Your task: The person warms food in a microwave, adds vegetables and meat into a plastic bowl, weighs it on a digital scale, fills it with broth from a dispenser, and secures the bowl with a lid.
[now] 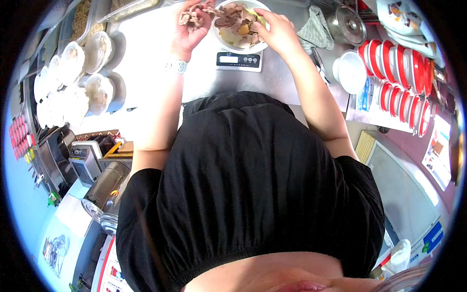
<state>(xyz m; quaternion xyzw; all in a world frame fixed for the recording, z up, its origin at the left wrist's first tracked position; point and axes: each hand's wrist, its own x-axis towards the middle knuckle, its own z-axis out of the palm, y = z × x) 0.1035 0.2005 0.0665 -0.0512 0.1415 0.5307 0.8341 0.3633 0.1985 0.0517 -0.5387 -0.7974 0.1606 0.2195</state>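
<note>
My left hand (197,35) is closed around several slices of cooked meat (192,19), held just left of a white bowl (215,36). More brown meat slices (238,18) lie in the bowl, with something yellowish among them. My right hand (279,30) reaches over the bowl's right rim, thumb and forefinger apart beside the slices; its other fingers are partly hidden. Under the bowl's near side, a digital scale (238,62) shows its display and buttons.
Several filled round tubs (99,51) stand at the left. Trays of noodles (80,22) sit at the far left. To the right are a grey cloth (316,28), a lidded metal pot (348,25), a white bowl (351,72) and stacked red-and-white containers (396,63).
</note>
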